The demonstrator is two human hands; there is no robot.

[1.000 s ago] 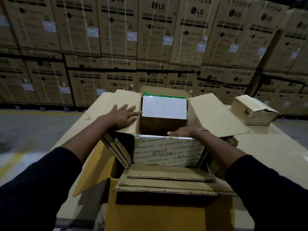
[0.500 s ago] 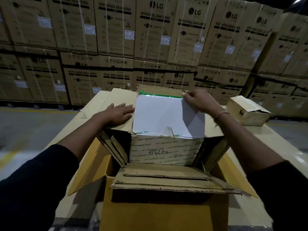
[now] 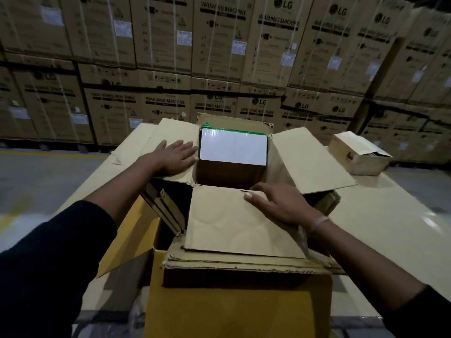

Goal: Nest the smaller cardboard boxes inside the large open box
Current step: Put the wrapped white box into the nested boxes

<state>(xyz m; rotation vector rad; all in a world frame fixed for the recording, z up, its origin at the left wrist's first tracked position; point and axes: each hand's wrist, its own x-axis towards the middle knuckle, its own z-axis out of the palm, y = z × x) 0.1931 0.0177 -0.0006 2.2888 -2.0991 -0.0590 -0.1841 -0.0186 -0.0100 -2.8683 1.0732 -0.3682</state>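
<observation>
The small box sits nested in the big box at the table's near edge, flaps spread. The left hand lies flat, fingers open, on its left flap. The right hand presses open-palmed on the near flap. A spare box rests at the far right corner.
</observation>
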